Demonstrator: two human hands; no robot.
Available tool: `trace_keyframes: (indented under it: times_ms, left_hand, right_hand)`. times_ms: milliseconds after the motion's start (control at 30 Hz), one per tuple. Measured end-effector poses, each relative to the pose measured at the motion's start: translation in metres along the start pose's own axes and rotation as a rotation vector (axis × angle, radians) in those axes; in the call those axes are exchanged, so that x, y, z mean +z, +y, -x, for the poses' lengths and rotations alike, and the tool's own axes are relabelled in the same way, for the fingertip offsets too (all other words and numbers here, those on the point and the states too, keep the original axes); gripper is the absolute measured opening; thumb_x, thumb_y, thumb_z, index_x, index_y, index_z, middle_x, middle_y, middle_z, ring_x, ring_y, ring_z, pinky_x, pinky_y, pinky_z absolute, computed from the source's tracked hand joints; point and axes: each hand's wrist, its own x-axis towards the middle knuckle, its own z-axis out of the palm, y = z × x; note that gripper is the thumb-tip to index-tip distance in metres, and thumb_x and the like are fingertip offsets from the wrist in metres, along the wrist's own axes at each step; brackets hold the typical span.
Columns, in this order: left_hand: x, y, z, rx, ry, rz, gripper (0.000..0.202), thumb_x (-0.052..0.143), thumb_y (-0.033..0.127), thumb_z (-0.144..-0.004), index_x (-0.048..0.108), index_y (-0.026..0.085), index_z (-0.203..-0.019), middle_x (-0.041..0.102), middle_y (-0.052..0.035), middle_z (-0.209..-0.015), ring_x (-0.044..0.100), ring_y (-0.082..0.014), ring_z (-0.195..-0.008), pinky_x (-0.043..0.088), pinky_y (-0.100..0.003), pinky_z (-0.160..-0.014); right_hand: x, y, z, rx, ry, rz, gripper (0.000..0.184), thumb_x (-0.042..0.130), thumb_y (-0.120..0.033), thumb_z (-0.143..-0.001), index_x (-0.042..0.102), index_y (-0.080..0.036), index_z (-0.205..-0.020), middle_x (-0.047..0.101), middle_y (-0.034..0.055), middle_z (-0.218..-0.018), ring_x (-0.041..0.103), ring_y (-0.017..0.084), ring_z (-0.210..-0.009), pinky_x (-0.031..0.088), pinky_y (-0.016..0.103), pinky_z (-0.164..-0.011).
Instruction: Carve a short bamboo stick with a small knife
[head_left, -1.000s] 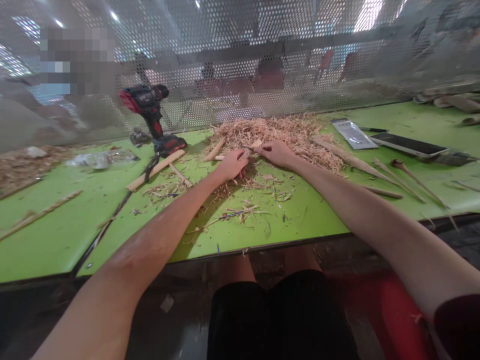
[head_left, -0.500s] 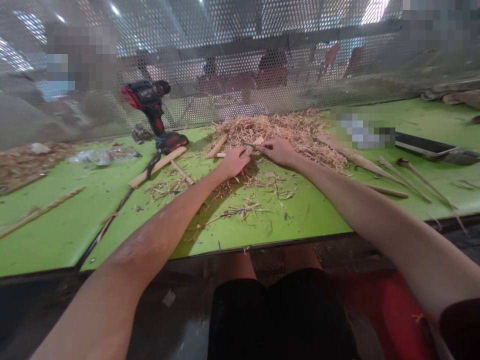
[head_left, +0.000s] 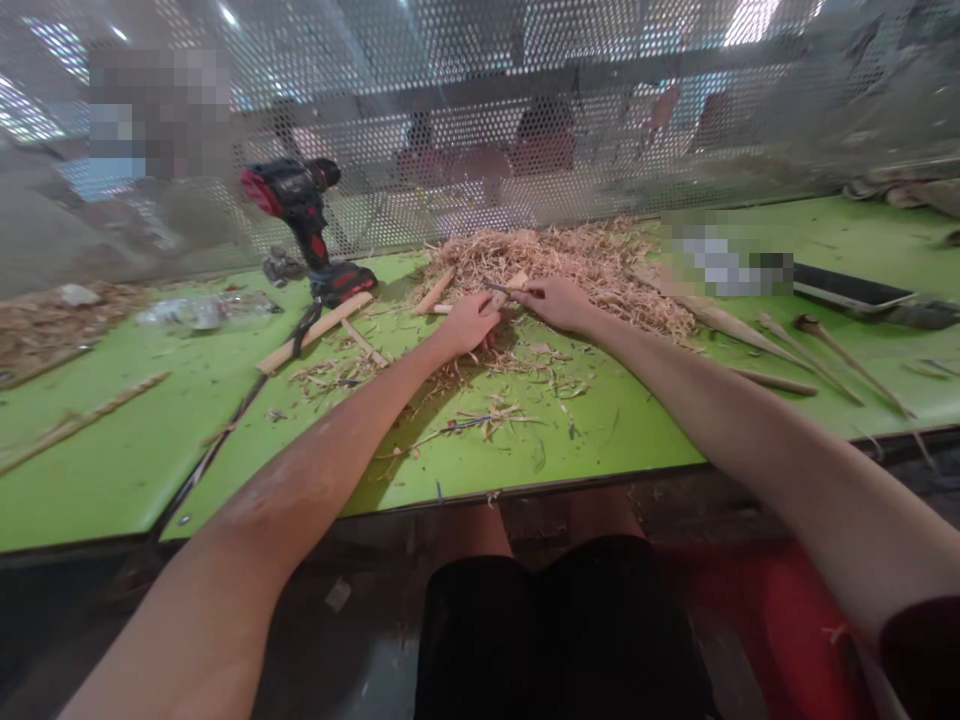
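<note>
**Pale wood piece held at the near edge of the shavings pile**

I take the shavings pile as my landmark. At its near edge, over the bench, I have the pale wood piece: light tan and bare, much of its length hidden by the hands. Its visible end points away and rightward into the pile, and its long axis slants that way out of my left hand. Those fingers are curled closed around it. My right hand pinches a dark slim tool between nearly closed fingers; the tool lies crosswise over the wood, its free end pointing left. I cannot tell whether its edge is biting. Left of the pile stands a cordless drill; at the pile's right side lies a long tapered stick.
</note>
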Motion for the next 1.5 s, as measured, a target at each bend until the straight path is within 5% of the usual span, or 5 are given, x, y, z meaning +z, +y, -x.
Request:
trace_keyframes:
  times_ms: [1500]
  left_hand:
    - [0.0002,-0.0015,0.0002,0.014,0.005,0.004,0.009,0.058,0.012,-0.101,0.066,0.015,-0.106,0.058,0.0062,-0.052,0.055,-0.0124,-0.042,0.04,-0.022,-0.047]
  right_hand:
    - [0.0024,0.0003,-0.0015,-0.011,0.0,0.042,0.049,0.049,-0.058,-0.111,0.072,-0.019,-0.095,0.074,0.0084,-0.094,0.058,0.019,-0.081,0.033,0.029,-0.069]
